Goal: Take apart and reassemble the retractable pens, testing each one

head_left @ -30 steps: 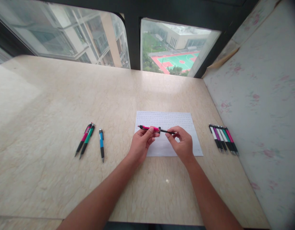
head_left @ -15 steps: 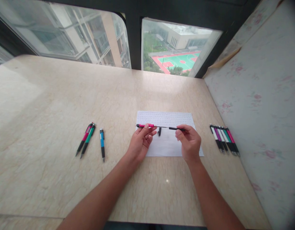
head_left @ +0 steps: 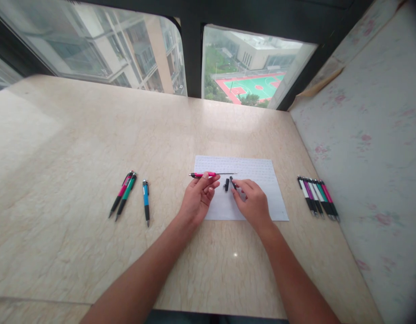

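Observation:
Between the fingers of my left hand (head_left: 198, 196) is the pink barrel of a ballpoint pen (head_left: 204, 175), level, with its bare refill (head_left: 226, 173) sticking out to the right. My right hand (head_left: 251, 201) pinches a black pen grip section (head_left: 232, 182), low over the sheet of paper (head_left: 262, 193). Just left of that section a small black part (head_left: 227, 184) lies on the paper, with a smaller dark bit beside it. The paper is lined with handwriting on its far half, and my hands cover part of it.
Left on the marble surface (head_left: 93, 252) lie a pink pen (head_left: 122, 193), a green pen (head_left: 126, 196) and a blue pen (head_left: 146, 201). A row of several pens (head_left: 318, 196) lies at right near the papered wall (head_left: 373, 171). Windows stand behind.
My right hand has moved left and down with the black grip section, away from the refill's tip. The refill is now uncovered. My left hand holds the pink barrel nearly in place.

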`<move>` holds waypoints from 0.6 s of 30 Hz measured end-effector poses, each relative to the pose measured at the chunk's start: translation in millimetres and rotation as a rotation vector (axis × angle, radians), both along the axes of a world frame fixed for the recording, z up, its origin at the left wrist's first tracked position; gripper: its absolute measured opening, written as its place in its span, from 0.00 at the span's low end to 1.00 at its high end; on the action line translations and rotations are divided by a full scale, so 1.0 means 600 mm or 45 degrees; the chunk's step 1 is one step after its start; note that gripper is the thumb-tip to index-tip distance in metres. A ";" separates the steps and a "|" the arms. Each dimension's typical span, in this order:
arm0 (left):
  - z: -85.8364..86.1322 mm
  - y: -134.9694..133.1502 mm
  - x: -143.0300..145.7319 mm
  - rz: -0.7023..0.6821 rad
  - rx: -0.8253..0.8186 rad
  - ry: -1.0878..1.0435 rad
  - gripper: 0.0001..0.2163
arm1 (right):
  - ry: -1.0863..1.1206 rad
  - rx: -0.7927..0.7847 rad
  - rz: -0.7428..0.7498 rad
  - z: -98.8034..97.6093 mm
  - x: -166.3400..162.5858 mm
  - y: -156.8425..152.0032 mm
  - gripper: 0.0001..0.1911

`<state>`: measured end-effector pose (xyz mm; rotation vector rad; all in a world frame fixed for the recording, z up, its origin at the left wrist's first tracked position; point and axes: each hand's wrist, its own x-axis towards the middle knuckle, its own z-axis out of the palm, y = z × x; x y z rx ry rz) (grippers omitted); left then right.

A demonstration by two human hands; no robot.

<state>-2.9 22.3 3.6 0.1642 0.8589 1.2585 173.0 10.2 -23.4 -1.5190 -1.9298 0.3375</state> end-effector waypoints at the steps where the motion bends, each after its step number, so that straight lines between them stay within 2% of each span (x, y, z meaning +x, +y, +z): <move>1: -0.001 0.000 0.000 -0.003 0.007 0.010 0.06 | 0.033 -0.026 0.018 0.002 0.000 0.000 0.14; 4: -0.004 -0.002 0.001 -0.017 0.028 0.048 0.07 | 0.239 -0.075 0.021 0.012 0.000 -0.002 0.14; 8: -0.005 -0.007 0.007 -0.084 0.075 0.135 0.09 | 0.700 -0.134 -0.050 0.020 0.002 -0.004 0.17; 10: -0.004 -0.011 0.011 -0.126 0.107 0.186 0.11 | 0.833 -0.178 -0.058 0.020 0.003 -0.004 0.16; 14: 0.002 -0.017 0.017 -0.158 0.137 0.227 0.14 | 0.734 -0.192 -0.097 0.020 0.003 -0.003 0.08; 18: 0.002 -0.018 0.020 -0.156 0.150 0.211 0.13 | 0.650 -0.153 -0.079 0.023 0.001 -0.003 0.06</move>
